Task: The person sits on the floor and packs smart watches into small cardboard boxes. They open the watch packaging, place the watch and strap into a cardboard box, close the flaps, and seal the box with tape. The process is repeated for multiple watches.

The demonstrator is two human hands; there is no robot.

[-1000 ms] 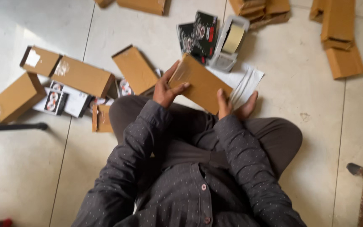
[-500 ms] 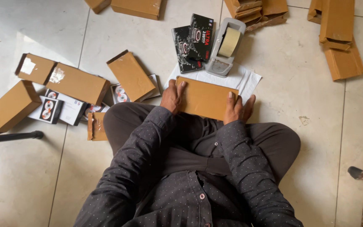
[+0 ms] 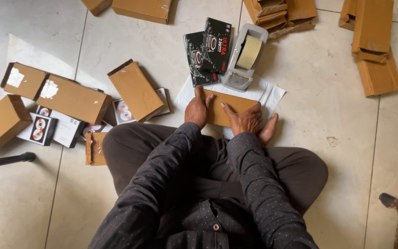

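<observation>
Since earlier frame: brown cardboard box [image 3: 229, 109] lowered from tilted hold to flat on white sheet [image 3: 268, 93] on floor, just before tape dispenser [image 3: 245, 57]. Left hand [image 3: 198, 108] and right hand [image 3: 246, 120] open, palms pressing box top. Judged light, stiff, thin-walled, crushable; grip along long edges.

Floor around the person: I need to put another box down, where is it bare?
Bare tiles lie right of the white paper, below the flattened cartons. Another patch: between the top box and the angled brown box. The left is crowded with boxes.
</observation>
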